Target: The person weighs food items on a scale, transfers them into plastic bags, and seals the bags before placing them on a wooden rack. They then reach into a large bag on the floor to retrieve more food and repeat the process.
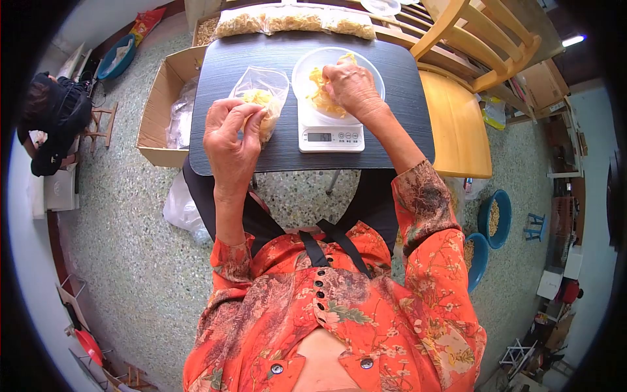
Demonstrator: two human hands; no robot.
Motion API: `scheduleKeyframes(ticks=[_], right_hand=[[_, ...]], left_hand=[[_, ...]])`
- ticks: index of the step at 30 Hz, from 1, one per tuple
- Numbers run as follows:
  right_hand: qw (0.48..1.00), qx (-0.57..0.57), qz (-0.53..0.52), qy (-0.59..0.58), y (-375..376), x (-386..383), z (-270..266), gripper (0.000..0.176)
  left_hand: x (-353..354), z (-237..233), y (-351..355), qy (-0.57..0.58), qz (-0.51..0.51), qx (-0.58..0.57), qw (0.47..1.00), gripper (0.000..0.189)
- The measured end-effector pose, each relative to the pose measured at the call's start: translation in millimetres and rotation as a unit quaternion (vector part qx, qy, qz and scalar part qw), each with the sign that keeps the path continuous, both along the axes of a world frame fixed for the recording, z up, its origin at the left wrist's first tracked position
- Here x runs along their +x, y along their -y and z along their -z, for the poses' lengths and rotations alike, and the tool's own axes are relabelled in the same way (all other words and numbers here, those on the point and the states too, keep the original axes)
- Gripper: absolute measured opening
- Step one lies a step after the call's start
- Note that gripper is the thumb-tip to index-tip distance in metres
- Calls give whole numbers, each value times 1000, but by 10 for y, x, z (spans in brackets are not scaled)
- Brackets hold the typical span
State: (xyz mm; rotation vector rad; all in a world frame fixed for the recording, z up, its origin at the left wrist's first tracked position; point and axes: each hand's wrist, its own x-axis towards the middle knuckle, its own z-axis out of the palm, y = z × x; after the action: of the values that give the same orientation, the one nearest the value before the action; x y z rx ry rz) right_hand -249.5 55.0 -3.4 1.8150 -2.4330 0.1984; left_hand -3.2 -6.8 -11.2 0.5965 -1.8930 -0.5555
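Note:
My left hand (234,134) pinches the near edge of a clear plastic bag (277,80), which stands open on the dark table (406,98) with pale yellow dried pieces (257,97) inside. To the right, a white digital kitchen scale (331,145) bears a translucent plastic bowl (304,61). Yellow dried flakes (321,98) lie in that bowl. My right hand (356,86) is over the bowl, its fingers closed around some of the flakes. The scale's display is lit, but its digits are too small to read surely.
Several filled clear bags (294,21) line the table's far edge. A cardboard box (157,98) with plastic bags stands at the left. Beside the table's right edge is a wooden chair (454,121). Blue basins (494,219) sit on the floor at the right.

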Motion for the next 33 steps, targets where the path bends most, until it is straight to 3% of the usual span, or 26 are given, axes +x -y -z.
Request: scheduleKeyframes(ticks=[6,8,9,12,13,15,16,17,19,21,24,25,27,31,33], right_hand=[[998,-17,-42,-37,19,-120,32,13],[988,-100,-69,99,-45,-193,-43,12],[988,-99,-70,98,-70,-222,-66,12],[932,-147,4,331,-148,-308,-164,16],[933,-147,3,330,-176,-323,-177,16],[807,-241,5,540,-212,-305,-234,18],[765,-251,15,593,-227,-283,-268,21],[766,-249,12,592,-226,-248,-284,21],[669,-295,-17,682,-190,-85,-324,19],[666,-306,-34,679,-103,147,-355,18],[774,-319,-77,541,15,560,-449,18],[775,-348,-116,515,107,617,-312,17],[892,-298,-165,296,128,667,-315,17],[903,-253,-150,312,75,670,-380,20],[879,-326,-150,314,9,581,-400,17]], left_hand=[[7,-2,1,-3,4,8,1000,13],[12,-2,-1,1,7,17,1000,13],[15,-3,-3,-1,6,17,1000,13],[7,-3,-17,-4,9,18,1000,14],[4,-2,-23,-9,16,20,1000,15],[-7,-1,-17,-16,20,21,999,16],[-20,3,-9,-21,26,10,999,16],[-35,8,0,-27,33,0,999,16],[-72,12,-6,-32,33,6,999,16],[-79,15,-31,-32,32,13,999,16],[-95,12,-40,-32,35,8,999,17],[-94,21,-41,-32,35,8,999,16],[-79,20,-36,-31,33,8,999,16],[-40,-6,-25,-26,18,7,999,15],[-10,-23,-13,-22,21,9,999,15]])
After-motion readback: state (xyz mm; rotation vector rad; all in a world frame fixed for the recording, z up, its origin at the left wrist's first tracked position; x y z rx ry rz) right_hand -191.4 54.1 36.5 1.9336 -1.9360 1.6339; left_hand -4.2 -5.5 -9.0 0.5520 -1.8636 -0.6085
